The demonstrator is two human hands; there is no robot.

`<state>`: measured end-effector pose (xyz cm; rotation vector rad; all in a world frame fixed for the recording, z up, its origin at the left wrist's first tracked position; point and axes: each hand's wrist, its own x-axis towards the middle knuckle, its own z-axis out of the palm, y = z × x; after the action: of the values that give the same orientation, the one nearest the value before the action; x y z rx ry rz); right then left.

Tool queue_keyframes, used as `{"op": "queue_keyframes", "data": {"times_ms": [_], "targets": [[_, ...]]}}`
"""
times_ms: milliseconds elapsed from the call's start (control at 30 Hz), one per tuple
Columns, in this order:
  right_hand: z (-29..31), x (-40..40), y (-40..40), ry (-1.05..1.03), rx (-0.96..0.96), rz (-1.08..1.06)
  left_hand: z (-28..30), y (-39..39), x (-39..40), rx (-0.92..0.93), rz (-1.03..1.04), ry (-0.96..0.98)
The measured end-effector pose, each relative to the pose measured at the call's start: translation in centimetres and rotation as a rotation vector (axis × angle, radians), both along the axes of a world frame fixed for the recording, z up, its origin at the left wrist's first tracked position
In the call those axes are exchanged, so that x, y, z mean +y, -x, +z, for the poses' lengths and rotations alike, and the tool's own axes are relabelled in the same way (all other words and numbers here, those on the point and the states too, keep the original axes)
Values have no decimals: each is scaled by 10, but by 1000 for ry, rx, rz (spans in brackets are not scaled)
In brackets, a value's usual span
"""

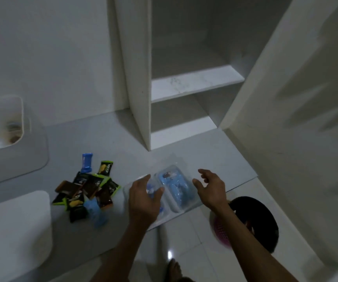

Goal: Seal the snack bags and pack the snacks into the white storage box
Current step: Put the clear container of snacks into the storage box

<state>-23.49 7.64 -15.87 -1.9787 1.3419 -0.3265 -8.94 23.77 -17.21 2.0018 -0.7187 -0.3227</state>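
A clear blister pack (165,192) with a blue bag sealer inside lies on the grey counter (94,139). My left hand (143,198) hovers over its left half, fingers spread and relaxed. My right hand (210,187) is just right of the pack, fingers loosely curled, holding nothing. A heap of several small dark and green snack bags (86,192) lies left of the pack, with a blue bag (87,162) behind it and a blurred blue one (95,212) in front. The white storage box (11,226) stands at the near left.
A white lid-like tray (37,159) and a white container (1,123) sit at the far left. An open white cupboard with shelves (194,82) rises behind the counter, its door (286,98) swung out on the right. Below the counter edge are a black basin (259,220), a pink strainer (221,233) and my foot (174,269).
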Motion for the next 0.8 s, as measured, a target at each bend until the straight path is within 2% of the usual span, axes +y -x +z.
{"op": "queue_keyframes", "data": {"times_ms": [100,433,567,800], "targets": [[-24,-8,7,-66,-28,-3,-23,26,-20,-111,-50,-87],[-60,-29,-16,-217,-1,138,-66,36,-62,-190,-94,-616],[-71,-36,-22,-284,-29,147,-70,36,-70,-201,-109,-735],[-84,-40,-23,-349,-163,15,-70,35,-86,-199,-103,-779]]}}
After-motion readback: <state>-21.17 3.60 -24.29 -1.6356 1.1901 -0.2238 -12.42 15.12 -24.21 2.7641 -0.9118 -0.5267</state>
